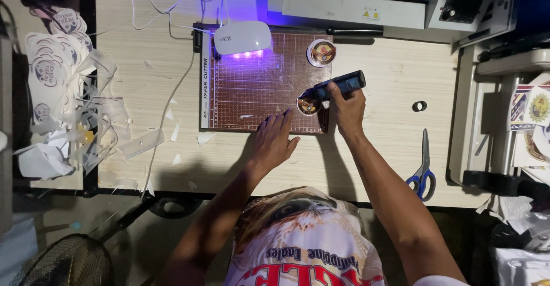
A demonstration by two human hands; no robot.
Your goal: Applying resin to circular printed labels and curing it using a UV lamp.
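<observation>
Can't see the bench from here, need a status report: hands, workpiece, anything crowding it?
Right hand grips dark bottle, tip on round sticker. Left hand flat on cutting mat. White lamp apart.

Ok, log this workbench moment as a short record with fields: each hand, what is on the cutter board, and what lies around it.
left hand: left hand flat on the near edge of the paper cutter board, holding nothing
right hand: right hand grips a dark blue pen-shaped tool, tip at a round sticker
on board: second round sticker; white lamp glowing violet
table right: blue-handled scissors; small black ring
table left: paper scraps
</observation>
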